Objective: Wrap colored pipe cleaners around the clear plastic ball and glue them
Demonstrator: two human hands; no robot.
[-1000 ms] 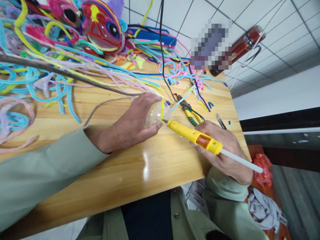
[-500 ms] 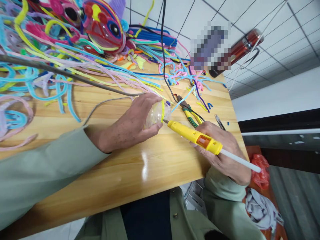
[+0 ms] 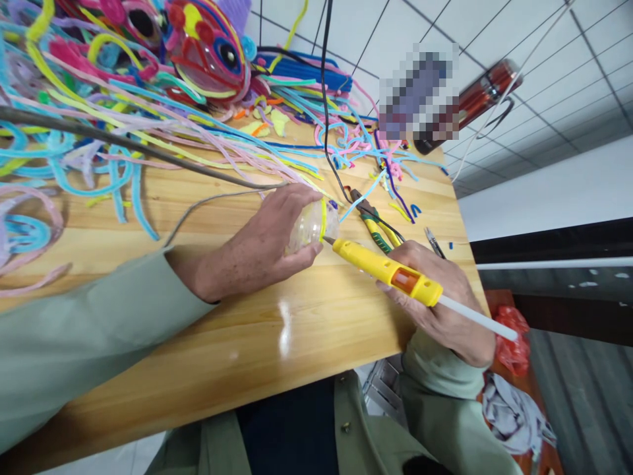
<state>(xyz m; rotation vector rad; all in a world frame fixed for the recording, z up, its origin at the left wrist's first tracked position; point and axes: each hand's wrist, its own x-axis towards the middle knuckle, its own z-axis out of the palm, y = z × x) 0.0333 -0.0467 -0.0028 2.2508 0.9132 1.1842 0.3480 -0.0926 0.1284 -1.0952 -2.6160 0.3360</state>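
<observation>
Left hand: fingers and thumb closed round the clear bottle, gripping it just above or on the table; cannot tell which. Right hand: gripping the glue gun, nozzle at the lower end of the bottle's yellow strip. Versus 1.0 s ago: both grips and nozzle position unchanged; only the view shifts slightly. Bottle contents cannot be made out. 1 white glue stick protrudes from the gun's rear. Beyond the hands: pliers, then tangled fuzzy stems. Far right: red flask, interior hidden; lower, red bag, contents unclear.
</observation>
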